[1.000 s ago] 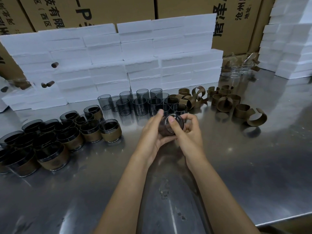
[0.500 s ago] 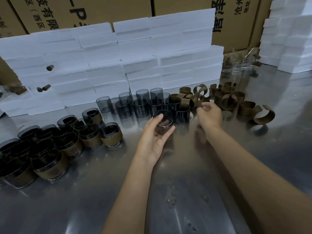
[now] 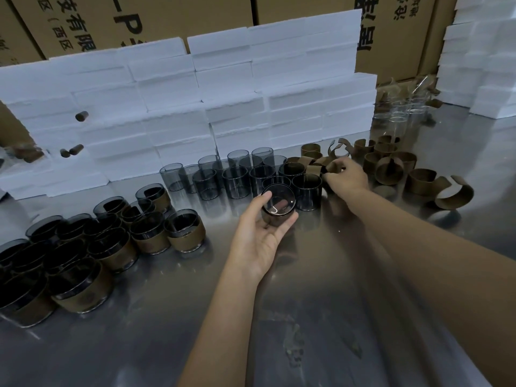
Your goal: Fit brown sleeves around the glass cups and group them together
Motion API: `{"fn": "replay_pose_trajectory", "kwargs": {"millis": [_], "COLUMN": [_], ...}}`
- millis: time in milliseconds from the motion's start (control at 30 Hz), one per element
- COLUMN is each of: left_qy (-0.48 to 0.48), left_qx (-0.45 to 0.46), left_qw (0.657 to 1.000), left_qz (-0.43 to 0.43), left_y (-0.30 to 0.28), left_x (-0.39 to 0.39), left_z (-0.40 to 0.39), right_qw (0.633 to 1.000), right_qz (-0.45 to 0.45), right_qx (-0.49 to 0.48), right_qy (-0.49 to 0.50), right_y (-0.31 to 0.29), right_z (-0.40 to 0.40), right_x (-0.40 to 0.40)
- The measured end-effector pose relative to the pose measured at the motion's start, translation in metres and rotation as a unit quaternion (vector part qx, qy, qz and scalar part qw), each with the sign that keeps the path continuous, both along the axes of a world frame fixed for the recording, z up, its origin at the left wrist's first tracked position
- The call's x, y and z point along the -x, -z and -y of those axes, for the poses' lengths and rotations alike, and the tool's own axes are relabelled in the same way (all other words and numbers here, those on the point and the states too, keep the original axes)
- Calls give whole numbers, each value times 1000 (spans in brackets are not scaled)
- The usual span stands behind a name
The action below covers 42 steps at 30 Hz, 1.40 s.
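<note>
Two hands: left hand holds glass cup, right hand pinches brown sleeve.

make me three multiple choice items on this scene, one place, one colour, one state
1. Where do the finished sleeved dark glass cups stand?
A. left part of the steel table
B. right part
C. on the white foam blocks

2. What colour are the loose curled paper sleeves?
A. white
B. brown
C. red

3. What is the left hand doing?
A. resting flat
B. holding a bare smoky glass cup
C. lifting a box

Key: 1 A, they cluster at the left. 2 B, brown curls lie where the right hand reaches. 3 B, its fingers wrap the cup.
</note>
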<state>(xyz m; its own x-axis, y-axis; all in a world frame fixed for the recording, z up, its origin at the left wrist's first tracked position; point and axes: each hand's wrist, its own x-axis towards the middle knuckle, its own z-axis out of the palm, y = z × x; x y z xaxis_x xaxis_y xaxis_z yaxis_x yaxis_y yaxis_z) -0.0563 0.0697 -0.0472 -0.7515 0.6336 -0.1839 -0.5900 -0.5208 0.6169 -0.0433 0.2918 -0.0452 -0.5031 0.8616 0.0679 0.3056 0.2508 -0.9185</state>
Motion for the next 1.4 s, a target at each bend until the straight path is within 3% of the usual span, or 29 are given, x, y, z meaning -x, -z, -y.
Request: {"fn": "replay_pose_trajectory", "kwargs": {"millis": [333, 500, 633, 800, 867, 967, 1133, 1233, 1400], "left_qy": [6, 1, 13, 39, 28, 12, 3, 6, -5], "left_qx": [-5, 10, 67, 109, 118, 113, 99, 98, 122], "left_qw": [1000, 999, 993, 978, 974, 973, 979, 981, 978], "left_qz": [-13, -37, -96, -176, -193, -202, -178, -169, -171], "left_y": [-1, -3, -7, -7, -8, -9, -11, -11, -10], "left_x": [-2, -7, -14, -25, -28, -28, -25, -23, -21], "left_z": [2, 3, 4, 11, 13, 13, 13, 13, 17], "right_qw": [992, 982, 942, 899, 893, 918, 968, 955, 940], "right_qz": [-125, -39, 5, 95, 92, 53, -99, -139, -129], "right_qx": [-23, -101, -218, -356, -374, -317, -62, 142, 226], "right_qy": [-17, -153, -256, -238, -230, -232, -220, -221, -221], "right_y": [-50, -72, -67, -53, -50, -48, -37, -30, -8], "right_z": [-5, 35, 77, 104, 106, 109, 116, 129, 147], "right_x": [-38, -72, -86, -89, -92, -94, -89, -84, -64]}}
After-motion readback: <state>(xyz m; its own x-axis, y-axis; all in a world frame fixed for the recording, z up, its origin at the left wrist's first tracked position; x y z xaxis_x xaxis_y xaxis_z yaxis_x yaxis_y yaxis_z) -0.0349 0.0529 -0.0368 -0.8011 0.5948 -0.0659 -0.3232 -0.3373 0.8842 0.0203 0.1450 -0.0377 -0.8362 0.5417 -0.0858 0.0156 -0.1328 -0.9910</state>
